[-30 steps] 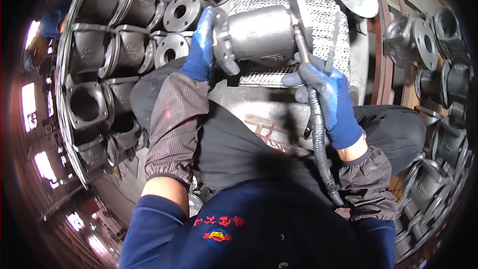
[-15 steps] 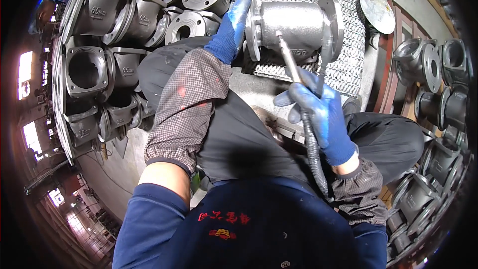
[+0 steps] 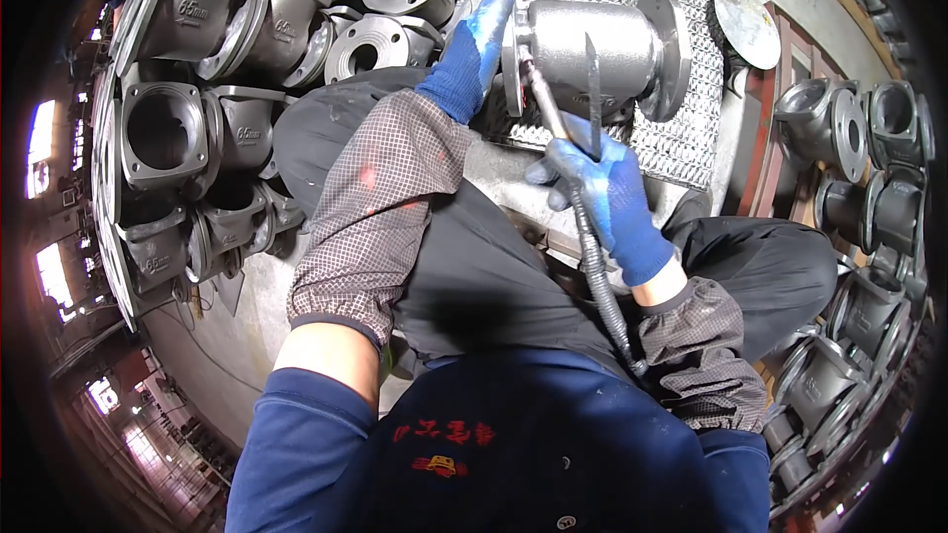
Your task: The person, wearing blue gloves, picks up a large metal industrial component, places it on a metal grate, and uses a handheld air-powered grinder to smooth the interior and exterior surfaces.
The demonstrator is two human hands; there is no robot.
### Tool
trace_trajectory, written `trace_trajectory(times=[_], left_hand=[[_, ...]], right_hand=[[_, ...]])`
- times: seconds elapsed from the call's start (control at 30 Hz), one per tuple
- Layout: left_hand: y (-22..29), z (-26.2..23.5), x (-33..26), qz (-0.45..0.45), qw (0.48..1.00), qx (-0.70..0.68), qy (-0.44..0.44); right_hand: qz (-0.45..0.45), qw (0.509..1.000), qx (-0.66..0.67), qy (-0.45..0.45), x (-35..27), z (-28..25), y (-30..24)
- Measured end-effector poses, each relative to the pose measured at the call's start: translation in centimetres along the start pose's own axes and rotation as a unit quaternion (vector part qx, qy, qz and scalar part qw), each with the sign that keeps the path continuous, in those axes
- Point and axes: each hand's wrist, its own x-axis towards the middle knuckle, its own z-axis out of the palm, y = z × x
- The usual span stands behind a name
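From nine to eleven o'clock, a stack of grey cast valve bodies point(image 3: 197, 128) fills the left of the view, rough-skinned, with square openings and round bolt-holed flanges crowded against each other. Moving in, the left hand point(image 3: 472, 57), in a blue knit glove with a checked sleeve guard behind it, reaches up toward twelve o'clock and its grip is closed over the left flange of a flanged valve casting point(image 3: 592, 44), fingers wrapped on the rim. That casting lies on its side on a sheet of expanded metal mesh point(image 3: 681, 138), its long axis running roughly left to right, a barrel-shaped, dull silver body between two disc flanges. At about one o'clock from the view's centre, just below the casting, the right hand point(image 3: 612, 202), also blue-gloved, has its grip shut around a slim rod-like tool point(image 3: 553, 123) fed by a ribbed flexible hose point(image 3: 602, 286); the tool's shaft slants up to eleven o'clock and its tip meets the casting at the left flange, right beside the left hand, so the casting lies at twelve o'clock from the right grip. A thin flat blade also stands up from that fist. Farther right, at two to four o'clock, a loose round disc point(image 3: 748, 25) and more dark valve castings point(image 3: 859, 168) sit along the edge.
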Motion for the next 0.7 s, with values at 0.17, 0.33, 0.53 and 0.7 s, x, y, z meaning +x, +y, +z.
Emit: trace_trajectory(times=[0.17,0.33,0.53,0.7], left_hand=[[-0.2,0.7,-0.1,-0.001,0.999,0.047,0.004],[2.0,1.7,-1.5,-0.052,0.997,-0.049,0.020],[1.8,1.8,-1.1,-0.070,0.992,-0.101,0.005],[-0.7,0.5,0.5,-0.031,0.997,-0.057,0.031]], right_hand=[[0.017,0.997,-0.074,0.005,0.4,-2.8,-0.4],[0.016,0.993,-0.118,-0.019,0.3,-3.9,-1.3],[0.037,0.979,-0.194,-0.044,1.0,-5.6,-1.6],[-0.011,0.982,-0.182,-0.055,1.4,-5.6,-1.3]])
